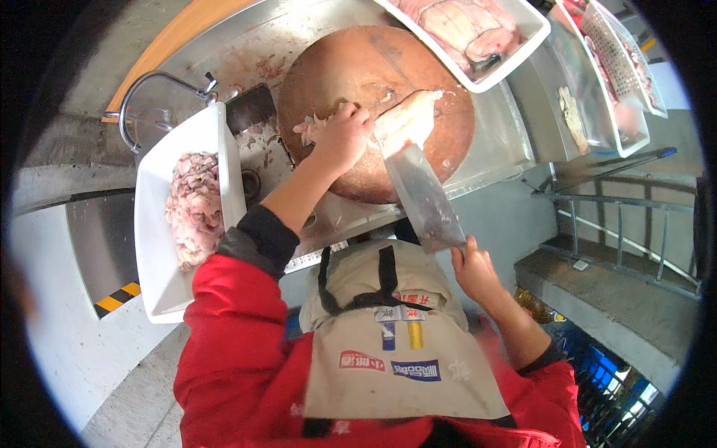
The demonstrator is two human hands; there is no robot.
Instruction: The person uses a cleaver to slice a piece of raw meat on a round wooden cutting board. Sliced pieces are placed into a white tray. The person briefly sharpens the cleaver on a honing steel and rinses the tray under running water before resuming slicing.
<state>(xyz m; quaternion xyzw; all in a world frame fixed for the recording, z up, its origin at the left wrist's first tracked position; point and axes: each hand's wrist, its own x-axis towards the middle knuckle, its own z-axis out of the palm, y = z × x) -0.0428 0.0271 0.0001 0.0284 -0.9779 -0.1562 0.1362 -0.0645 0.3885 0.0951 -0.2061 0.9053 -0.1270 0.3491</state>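
A round wooden chopping block stands on the metal counter in front of me. On it lies a pale, glossy slab of raw meat; whether it is fish or another kind I cannot tell. My left hand rests at the slab's left end, fingers curled in against it. Small cut pieces lie just left of those fingers. In my right hand is the handle of a cleaver, closed in the fingers. Its broad blade slants up and left, the far end touching or close to the slab's near edge.
At left, a white tub holds a heap of cut pinkish meat. Behind it curves a metal tap. Another white tub with large raw pieces sits far right of the block. Beyond are more baskets and a metal railing.
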